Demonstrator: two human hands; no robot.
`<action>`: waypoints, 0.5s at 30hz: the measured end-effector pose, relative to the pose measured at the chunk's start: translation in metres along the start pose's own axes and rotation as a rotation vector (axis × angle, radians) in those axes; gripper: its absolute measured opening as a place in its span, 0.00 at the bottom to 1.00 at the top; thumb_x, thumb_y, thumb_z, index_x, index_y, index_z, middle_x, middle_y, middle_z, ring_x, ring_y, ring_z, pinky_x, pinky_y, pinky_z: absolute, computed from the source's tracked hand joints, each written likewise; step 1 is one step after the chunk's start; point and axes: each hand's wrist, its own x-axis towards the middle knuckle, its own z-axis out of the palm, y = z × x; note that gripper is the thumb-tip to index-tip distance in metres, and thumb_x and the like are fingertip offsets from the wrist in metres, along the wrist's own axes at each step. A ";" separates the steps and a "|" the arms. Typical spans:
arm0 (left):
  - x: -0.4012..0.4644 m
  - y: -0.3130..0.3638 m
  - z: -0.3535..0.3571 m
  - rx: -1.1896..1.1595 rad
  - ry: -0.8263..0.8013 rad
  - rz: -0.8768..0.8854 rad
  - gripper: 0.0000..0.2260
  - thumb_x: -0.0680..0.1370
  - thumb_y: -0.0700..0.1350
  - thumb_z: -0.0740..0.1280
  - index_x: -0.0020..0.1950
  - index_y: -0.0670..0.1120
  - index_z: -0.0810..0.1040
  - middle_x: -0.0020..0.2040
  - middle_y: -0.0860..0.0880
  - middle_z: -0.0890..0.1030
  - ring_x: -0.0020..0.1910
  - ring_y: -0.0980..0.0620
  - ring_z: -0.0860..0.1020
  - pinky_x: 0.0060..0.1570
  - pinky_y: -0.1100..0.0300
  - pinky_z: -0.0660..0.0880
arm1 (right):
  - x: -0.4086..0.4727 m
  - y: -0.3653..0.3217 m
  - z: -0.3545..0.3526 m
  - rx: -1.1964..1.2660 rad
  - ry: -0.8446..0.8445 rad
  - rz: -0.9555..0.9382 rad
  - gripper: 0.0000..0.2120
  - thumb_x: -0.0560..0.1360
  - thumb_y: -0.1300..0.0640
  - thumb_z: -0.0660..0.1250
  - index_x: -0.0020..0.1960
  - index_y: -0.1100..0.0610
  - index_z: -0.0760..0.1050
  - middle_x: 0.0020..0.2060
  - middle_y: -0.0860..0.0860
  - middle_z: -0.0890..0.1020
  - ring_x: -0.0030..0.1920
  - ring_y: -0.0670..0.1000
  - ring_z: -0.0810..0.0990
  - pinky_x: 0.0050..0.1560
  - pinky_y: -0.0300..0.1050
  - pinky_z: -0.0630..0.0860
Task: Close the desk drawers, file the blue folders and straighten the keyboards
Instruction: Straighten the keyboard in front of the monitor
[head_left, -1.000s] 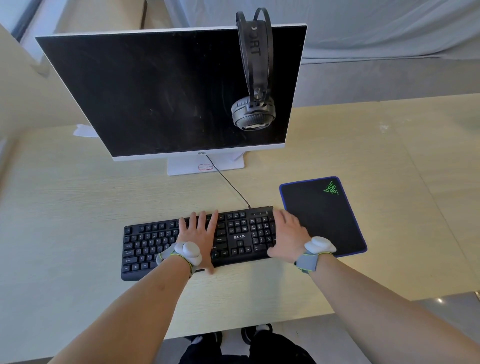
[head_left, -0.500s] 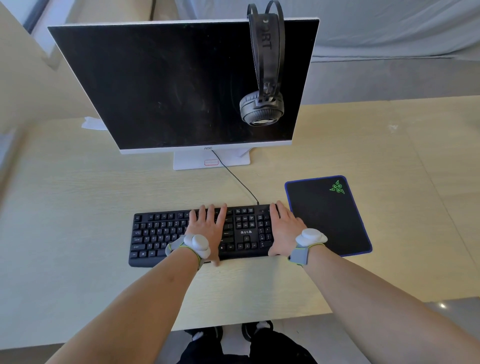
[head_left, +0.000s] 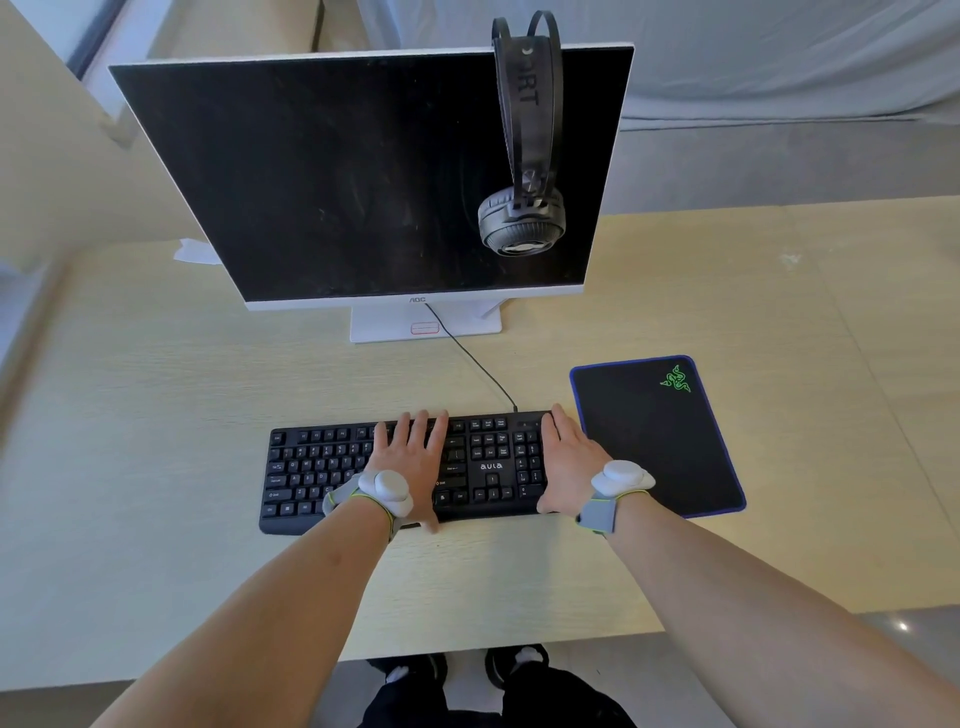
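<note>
Keyboard-straightening step; your left hand (head_left: 410, 462) lies flat, fingers spread, on the black plastic keyboard (head_left: 405, 470); right hand (head_left: 569, 462) clasps its end beside the black blue-edged mouse pad (head_left: 657, 434); keyboard sits below the white-framed monitor (head_left: 363, 176), slightly skewed; next: rotate it parallel to the monitor.

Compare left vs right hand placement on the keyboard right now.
The left hand lies flat over the middle of the keyboard, fingers spread across the keys; the right hand sits at the keyboard's right end, beside the mouse pad. The left thumb hangs past the front edge; the right thumb hooks that edge at the corner. Shared: both rest on the keyboard, palms down, each wrist wearing a grey band with a white puck.
</note>
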 end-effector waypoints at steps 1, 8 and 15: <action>0.000 0.000 0.000 -0.002 -0.002 0.002 0.73 0.55 0.69 0.79 0.80 0.47 0.32 0.82 0.40 0.48 0.80 0.37 0.48 0.75 0.33 0.52 | -0.001 0.000 0.000 -0.002 0.001 0.001 0.60 0.62 0.49 0.77 0.80 0.61 0.43 0.80 0.56 0.42 0.79 0.56 0.52 0.70 0.51 0.69; -0.002 -0.001 0.005 -0.046 0.016 0.004 0.72 0.56 0.68 0.79 0.79 0.47 0.30 0.82 0.40 0.45 0.81 0.38 0.45 0.76 0.33 0.50 | -0.006 0.005 0.002 0.064 0.010 0.015 0.61 0.60 0.47 0.77 0.80 0.56 0.40 0.80 0.52 0.44 0.78 0.57 0.57 0.66 0.55 0.71; -0.020 -0.007 -0.002 -0.133 0.022 -0.073 0.66 0.61 0.68 0.77 0.81 0.47 0.36 0.83 0.45 0.47 0.81 0.43 0.46 0.77 0.35 0.48 | -0.007 0.022 0.003 0.023 0.037 -0.037 0.56 0.61 0.46 0.75 0.79 0.54 0.47 0.77 0.47 0.52 0.66 0.59 0.69 0.58 0.55 0.74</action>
